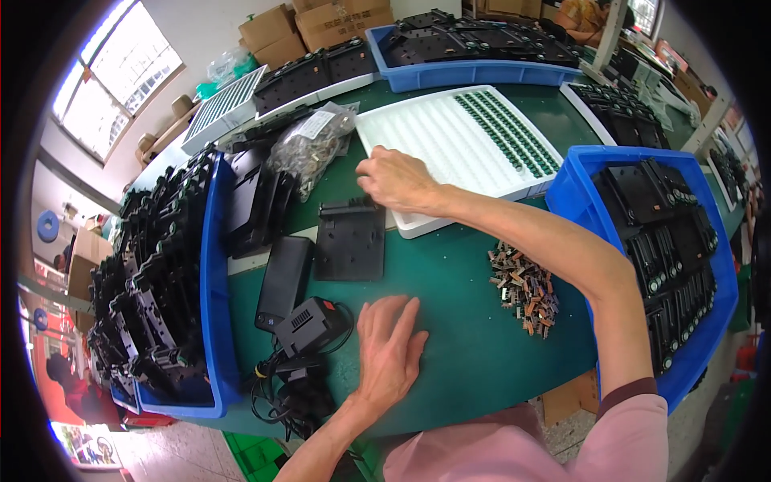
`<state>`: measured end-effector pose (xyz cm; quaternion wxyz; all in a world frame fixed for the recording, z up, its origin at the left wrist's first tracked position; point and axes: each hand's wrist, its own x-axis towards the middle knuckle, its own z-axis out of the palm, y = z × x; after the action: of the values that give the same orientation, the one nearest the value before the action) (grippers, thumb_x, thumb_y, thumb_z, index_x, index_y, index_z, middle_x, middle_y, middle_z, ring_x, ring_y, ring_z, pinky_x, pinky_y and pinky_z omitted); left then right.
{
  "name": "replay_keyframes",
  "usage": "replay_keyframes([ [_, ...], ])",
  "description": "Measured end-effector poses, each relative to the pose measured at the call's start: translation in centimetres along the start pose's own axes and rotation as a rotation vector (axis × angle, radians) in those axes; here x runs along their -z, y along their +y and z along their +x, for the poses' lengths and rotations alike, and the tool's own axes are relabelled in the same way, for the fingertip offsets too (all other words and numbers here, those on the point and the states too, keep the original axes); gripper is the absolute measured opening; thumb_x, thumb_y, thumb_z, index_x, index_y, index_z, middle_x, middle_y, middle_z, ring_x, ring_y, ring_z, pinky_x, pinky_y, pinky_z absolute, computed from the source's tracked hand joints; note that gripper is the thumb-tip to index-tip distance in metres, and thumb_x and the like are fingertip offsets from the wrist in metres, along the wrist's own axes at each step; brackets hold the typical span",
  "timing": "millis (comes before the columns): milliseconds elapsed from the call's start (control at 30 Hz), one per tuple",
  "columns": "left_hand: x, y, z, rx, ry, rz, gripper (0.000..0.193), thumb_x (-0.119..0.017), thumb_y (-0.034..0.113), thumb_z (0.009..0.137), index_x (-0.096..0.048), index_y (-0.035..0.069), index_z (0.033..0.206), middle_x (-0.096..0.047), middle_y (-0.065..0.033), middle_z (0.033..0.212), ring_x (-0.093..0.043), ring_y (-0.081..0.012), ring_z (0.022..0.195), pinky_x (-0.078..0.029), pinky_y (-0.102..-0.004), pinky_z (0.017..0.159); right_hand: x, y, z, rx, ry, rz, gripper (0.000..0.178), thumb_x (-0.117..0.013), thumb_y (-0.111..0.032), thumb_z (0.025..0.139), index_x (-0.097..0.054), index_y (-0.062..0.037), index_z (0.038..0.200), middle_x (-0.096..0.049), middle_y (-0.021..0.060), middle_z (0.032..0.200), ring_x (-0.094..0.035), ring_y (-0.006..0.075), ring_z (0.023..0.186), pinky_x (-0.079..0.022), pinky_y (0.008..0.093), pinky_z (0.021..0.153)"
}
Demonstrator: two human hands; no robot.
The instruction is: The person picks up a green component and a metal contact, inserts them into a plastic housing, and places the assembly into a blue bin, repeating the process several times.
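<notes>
Pink sleeve's (622,430) right hand (401,181), grip unclear, is closer to black plate (351,247), lying toward table's (474,361) front edge; left hand (388,353) open.

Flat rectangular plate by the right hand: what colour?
The flat rectangular plate is black; it shows best in the head view.

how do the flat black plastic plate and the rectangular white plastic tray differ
The flat black plastic plate is smaller and squarish; the rectangular white plastic tray is larger. The tray holds rows of dark green parts along its right side; the plate holds none. Both lie on the green tabletop.
</notes>
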<state>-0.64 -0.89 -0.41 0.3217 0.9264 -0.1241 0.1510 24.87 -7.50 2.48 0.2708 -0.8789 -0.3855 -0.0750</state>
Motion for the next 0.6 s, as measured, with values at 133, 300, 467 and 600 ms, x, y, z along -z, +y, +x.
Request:
replay_keyframes([
  [133,0.3,0.0,-0.4,0.033,-0.014,0.015,0.045,-0.068,0.007,0.083,-0.058,0.001,0.126,-0.053,-0.0165,0.126,-0.049,-0.0375,0.119,-0.033,-0.058,0.107,-0.5,-2.0,0.4,-0.073,-0.006,-0.11,0.033,-0.055,-0.034,0.089,-0.076,-0.0084,0.088,-0.064,0.0181,0.108,-0.058,0.0359,0.107,-0.048,0.0548,0.084],
  [300,0.3,0.0,-0.6,0.035,-0.011,0.046,0.047,-0.07,0.005,0.08,-0.058,0.001,0.126,-0.053,-0.0155,0.125,-0.05,-0.0361,0.12,-0.032,-0.0582,0.108,-1.8,-3.4,-0.7,0.064,-0.15,-0.315,0.024,-0.071,-0.029,0.077,-0.075,-0.005,0.081,-0.062,0.0147,0.109,-0.051,0.0296,0.111,-0.039,0.05,0.08],
  [467,0.1,0.2,-0.5,0.037,0.005,0.023,0.049,-0.07,0.003,0.079,-0.058,0.001,0.126,-0.053,-0.0156,0.125,-0.05,-0.036,0.119,-0.033,-0.0586,0.107,-3.3,-2.3,-0.3,0.064,-0.13,-0.223,0.008,-0.072,-0.014,0.072,-0.071,-0.007,0.077,-0.065,0.0122,0.093,-0.051,0.0298,0.107,-0.035,0.0508,0.077],
  [600,0.3,0.2,-0.6,0.013,0.017,0.029,0.048,-0.07,0.003,0.079,-0.059,0.001,0.125,-0.053,-0.0157,0.125,-0.05,-0.0362,0.119,-0.034,-0.0567,0.107,-3.9,-2.3,-0.2,0.112,-0.115,-0.087,0.006,-0.069,-0.013,0.075,-0.069,-0.0077,0.078,-0.066,0.0101,0.073,-0.053,0.0307,0.101,-0.034,0.054,0.078],
])
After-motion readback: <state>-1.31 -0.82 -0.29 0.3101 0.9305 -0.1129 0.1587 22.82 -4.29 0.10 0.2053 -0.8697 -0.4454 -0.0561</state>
